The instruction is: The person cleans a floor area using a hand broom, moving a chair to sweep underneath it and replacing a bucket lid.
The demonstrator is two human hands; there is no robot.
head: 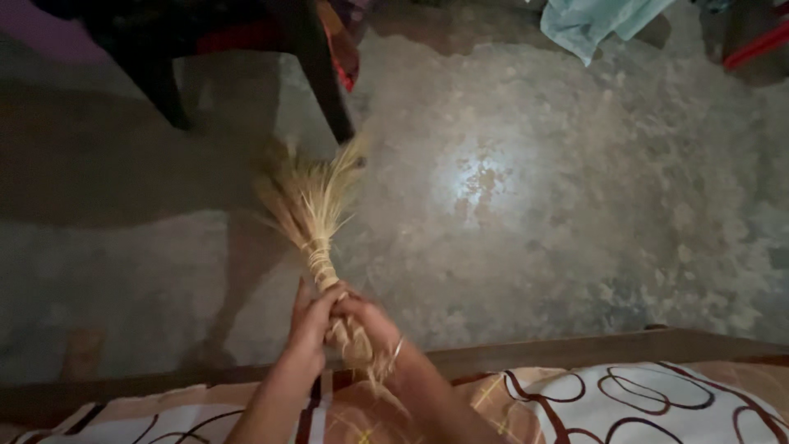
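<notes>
A straw hand broom (308,210) points away from me toward the dim concrete floor (534,189), its fanned bristles close to a dark furniture leg (325,82). My left hand (311,322) wraps the bound handle from the left. My right hand (370,322), with a thin bangle at the wrist, grips the handle just below it. Both hands touch each other on the handle. The handle's end sticks out below my right hand.
A bed with a wooden edge (575,345) and a brown-and-white ring-patterned sheet (641,403) lies under my arms. Dark furniture (189,41) stands at the upper left, pale green cloth (592,20) at the top right, a red object (756,45) beside it.
</notes>
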